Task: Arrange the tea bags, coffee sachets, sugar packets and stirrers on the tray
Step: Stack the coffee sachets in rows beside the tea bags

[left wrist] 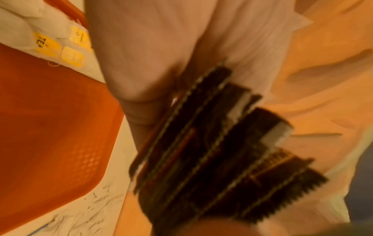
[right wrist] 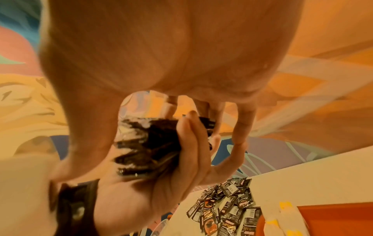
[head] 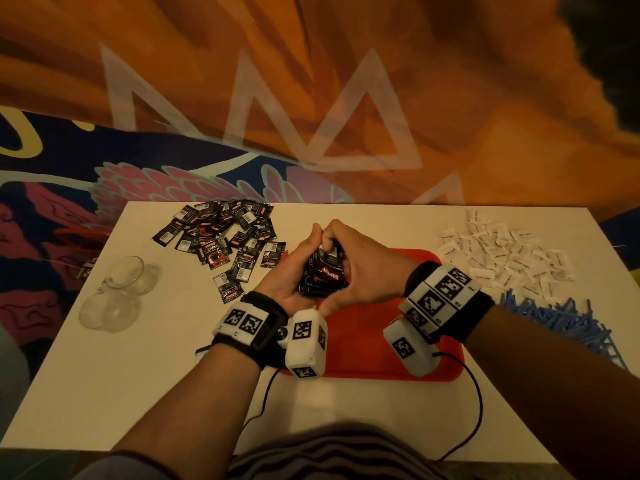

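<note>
Both hands hold one stack of black coffee sachets above the red tray. My left hand cups the stack from the left and below; my right hand closes on it from the right, fingers curled over its top. The stack's serrated edges fill the left wrist view. In the right wrist view the stack lies against the left palm. Tea bags with yellow tags lie on the tray's far part. Loose coffee sachets lie at the table's back left.
White sugar packets are heaped at the back right, with blue stirrers in a pile nearer me. Two clear glass cups stand on the left. A black cable loops over the white table in front of the tray.
</note>
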